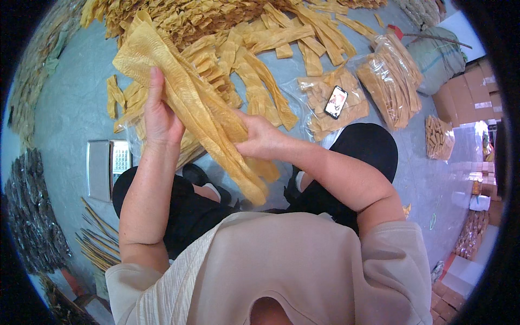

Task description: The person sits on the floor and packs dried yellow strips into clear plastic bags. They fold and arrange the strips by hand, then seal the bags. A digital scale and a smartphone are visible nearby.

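Long, wrinkled yellow dried sheets, possibly tofu skin (183, 97), are held in a bundle above the floor before me. My left hand (160, 113) grips the bundle near its upper end, the thumb lying along its side. Lower down, my right hand (260, 136) clasps the same bundle, its fingers partly hidden by the sheets. The bundle slants from upper left to lower right, its lower end hanging between my knees. Beneath and beyond it lie more yellow strips (260, 97), some stacked and partly covered by the bundle.
A large heap of yellow sheets (195, 20) lies at the far side. To the left is a digital scale (99, 170) near thin sticks (97, 239). A phone (336, 102) rests on a filled plastic bag (353, 87). Another clear bag (386, 85) and cardboard boxes (463, 95) stand right.
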A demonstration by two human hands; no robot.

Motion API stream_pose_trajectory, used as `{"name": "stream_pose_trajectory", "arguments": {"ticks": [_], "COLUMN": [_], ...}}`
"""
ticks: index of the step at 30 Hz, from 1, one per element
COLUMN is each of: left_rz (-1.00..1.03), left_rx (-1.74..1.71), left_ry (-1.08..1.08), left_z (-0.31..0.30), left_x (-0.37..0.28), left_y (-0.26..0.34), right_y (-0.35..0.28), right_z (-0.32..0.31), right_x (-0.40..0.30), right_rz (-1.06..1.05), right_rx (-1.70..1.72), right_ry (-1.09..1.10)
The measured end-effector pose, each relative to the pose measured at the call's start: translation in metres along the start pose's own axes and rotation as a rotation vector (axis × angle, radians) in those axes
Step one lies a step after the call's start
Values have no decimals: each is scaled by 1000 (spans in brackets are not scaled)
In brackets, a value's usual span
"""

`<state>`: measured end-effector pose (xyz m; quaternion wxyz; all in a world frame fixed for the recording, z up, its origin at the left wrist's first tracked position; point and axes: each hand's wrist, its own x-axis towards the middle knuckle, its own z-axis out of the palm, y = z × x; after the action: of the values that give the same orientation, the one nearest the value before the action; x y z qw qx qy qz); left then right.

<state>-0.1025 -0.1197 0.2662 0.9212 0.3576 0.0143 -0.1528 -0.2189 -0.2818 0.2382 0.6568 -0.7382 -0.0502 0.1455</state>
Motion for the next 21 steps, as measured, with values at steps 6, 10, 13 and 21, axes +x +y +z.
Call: {"name": "stream_pose_trajectory", "arguments": {"ticks": [6,10,13,21], "left_rz": [44,115,202,111], "left_rx": [132,287,411,386], "left_ry": [-24,-18,22,64], "left_z": [-2,9,27,27], "left_x": [-1,-11,-30,-40], "left_y": [-1,1,-5,-15], "right_y": [-3,-10,-18,-6], "right_z": [-4,-6,-9,18], "right_x": [0,-5,-5,-7], "right_rz": [11,101,90,-27], "right_rx": [232,570,683,365], "right_ry": [-143,-215,-235,24]}}
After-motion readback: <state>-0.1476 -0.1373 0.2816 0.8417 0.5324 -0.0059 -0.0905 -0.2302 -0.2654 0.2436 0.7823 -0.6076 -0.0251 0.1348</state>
